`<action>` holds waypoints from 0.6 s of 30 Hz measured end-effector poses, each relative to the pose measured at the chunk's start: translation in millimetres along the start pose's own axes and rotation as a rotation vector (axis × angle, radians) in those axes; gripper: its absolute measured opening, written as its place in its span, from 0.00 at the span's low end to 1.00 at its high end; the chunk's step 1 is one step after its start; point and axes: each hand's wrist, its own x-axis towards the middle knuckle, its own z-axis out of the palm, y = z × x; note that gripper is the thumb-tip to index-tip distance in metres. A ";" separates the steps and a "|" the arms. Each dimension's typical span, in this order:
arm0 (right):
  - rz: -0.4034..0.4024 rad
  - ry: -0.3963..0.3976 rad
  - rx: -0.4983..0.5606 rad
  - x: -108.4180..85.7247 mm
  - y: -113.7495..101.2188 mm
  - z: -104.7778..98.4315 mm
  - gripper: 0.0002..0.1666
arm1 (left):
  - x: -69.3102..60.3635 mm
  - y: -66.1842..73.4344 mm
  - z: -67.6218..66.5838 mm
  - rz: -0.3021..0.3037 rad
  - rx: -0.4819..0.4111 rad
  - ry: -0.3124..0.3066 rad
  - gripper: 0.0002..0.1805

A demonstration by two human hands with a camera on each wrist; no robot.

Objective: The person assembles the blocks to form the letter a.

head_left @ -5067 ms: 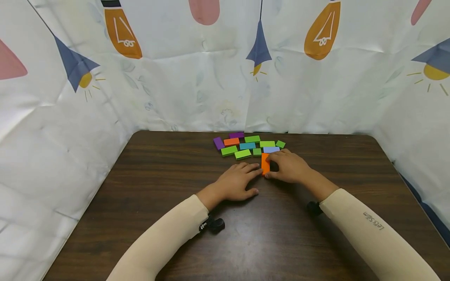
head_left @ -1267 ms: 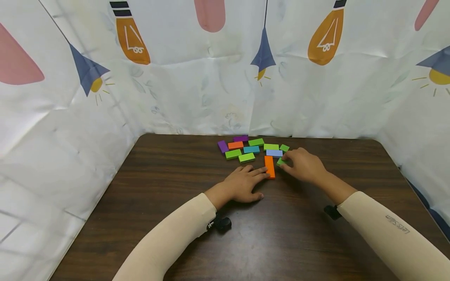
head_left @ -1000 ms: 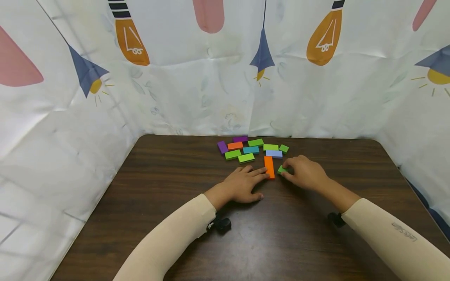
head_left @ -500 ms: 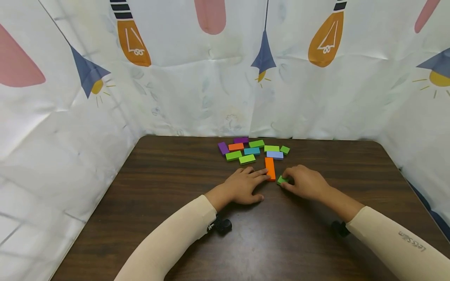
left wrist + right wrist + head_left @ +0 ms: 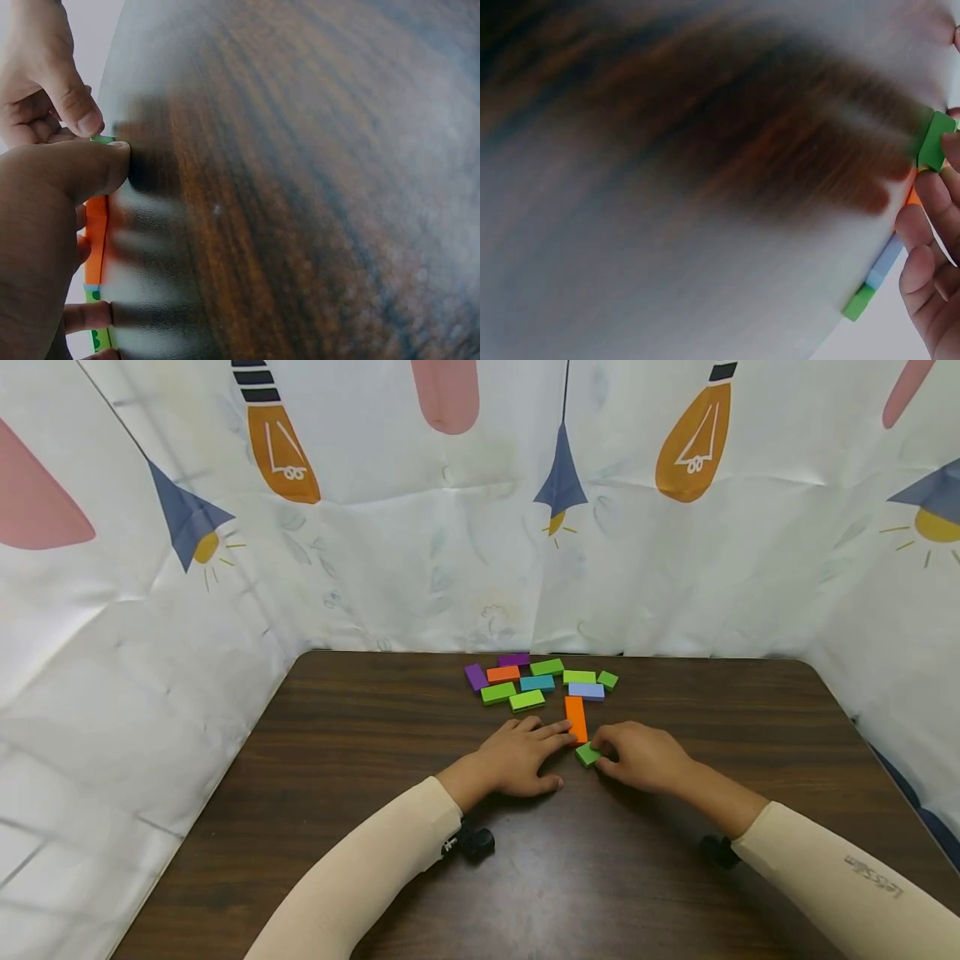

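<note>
An orange block [image 5: 576, 718] lies lengthwise away from the person. My left hand [image 5: 517, 758] lies spread on the table, its fingertips touching the orange block's left side. At that block's near end my right hand [image 5: 641, 758] pinches a small green block [image 5: 587, 754] between thumb and fingers. In the right wrist view the green block [image 5: 935, 141] shows beside the right thumb and fingers [image 5: 917, 277]. The left wrist view shows the left thumb in front, partly covering the orange block [image 5: 96, 240].
Beyond the hands lies a cluster of flat blocks: purple ones [image 5: 513, 659], a teal one [image 5: 537, 682], a light blue one [image 5: 587, 692], an orange-red one [image 5: 503, 674] and several green ones [image 5: 527, 700]. A printed cloth [image 5: 480, 568] hangs behind the table [image 5: 360, 727].
The right hand has brought the small green block from beside the light blue block towards the person, then left to the orange block's near end. The left hand stays by the orange block.
</note>
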 end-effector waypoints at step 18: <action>0.029 0.030 0.006 12.7 -4.0 2.7 0.16 | 1.9 -1.5 1.6 0.001 0.012 0.003 0.42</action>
